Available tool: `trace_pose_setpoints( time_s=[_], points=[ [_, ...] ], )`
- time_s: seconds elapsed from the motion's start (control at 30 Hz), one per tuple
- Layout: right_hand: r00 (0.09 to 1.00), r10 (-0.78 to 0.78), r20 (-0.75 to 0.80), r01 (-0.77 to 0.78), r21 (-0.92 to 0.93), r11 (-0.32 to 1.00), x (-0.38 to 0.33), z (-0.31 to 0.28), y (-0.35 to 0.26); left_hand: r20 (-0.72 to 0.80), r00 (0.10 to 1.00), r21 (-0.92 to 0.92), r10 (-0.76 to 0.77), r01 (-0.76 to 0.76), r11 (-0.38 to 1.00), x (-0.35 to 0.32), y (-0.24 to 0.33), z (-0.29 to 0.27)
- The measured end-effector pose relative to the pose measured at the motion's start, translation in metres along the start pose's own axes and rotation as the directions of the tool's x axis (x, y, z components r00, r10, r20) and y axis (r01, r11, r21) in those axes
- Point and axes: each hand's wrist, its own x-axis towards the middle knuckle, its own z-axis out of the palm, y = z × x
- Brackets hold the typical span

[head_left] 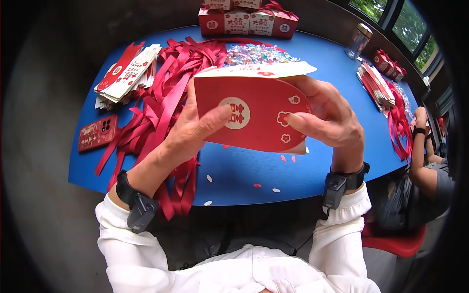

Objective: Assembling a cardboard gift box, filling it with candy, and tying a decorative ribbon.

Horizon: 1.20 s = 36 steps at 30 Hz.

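Observation:
Between both hands, above the blue table (234,176), I hold a red and white paper gift box (259,115), partly unfolded, its red rounded face toward me and a white flower-printed panel on top. My left hand (198,122) grips its left end, thumb across the round white emblem. On the other end, my right hand (327,112) has its thumb on the printed flowers, fingers behind the card. Close by my left forearm lies a heap of dark red ribbons (166,97). Behind the box is a pile of shiny wrapped candies (259,53).
A stack of flat box cards (128,73) and a red phone (97,133) lie at the left. Finished boxes (248,22) stand at the back. Right: a jar (359,41), more cards (376,85), ribbons (399,127), and another person's arm (419,146). Small paper bits (257,185) dot the front.

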Motion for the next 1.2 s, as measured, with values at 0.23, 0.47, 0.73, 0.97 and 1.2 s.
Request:
trace_pose_setpoints(
  time_s=[0.23,0.47,0.73,0.97,1.2],
  points=[
    [0.999,0.017,-0.039,-0.039,-0.681,0.732,-0.004,-0.016,-0.008,0.056,0.989,0.41,0.134,-0.145,0.901,0.014,0.005,-0.007],
    [0.996,-0.072,0.054,0.09,-0.627,0.774,0.007,0.009,-0.003,0.264,0.962,0.431,-0.074,-0.049,0.901,0.005,-0.004,-0.001],
    [0.837,-0.174,-0.519,0.089,-0.184,0.979,0.004,-0.025,0.022,0.377,0.926,0.599,0.004,-0.247,0.762,0.007,-0.014,-0.014],
    [0.807,0.164,-0.567,-0.573,-0.687,0.447,-0.012,-0.052,0.084,0.292,0.898,0.68,-0.33,0.047,0.731,0.012,0.008,-0.03],
    [0.802,0.393,-0.449,-0.517,-0.852,0.082,-0.022,-0.05,0.096,0.27,0.939,0.671,-0.212,-0.025,0.741,0.015,0.003,-0.036]
  ],
)
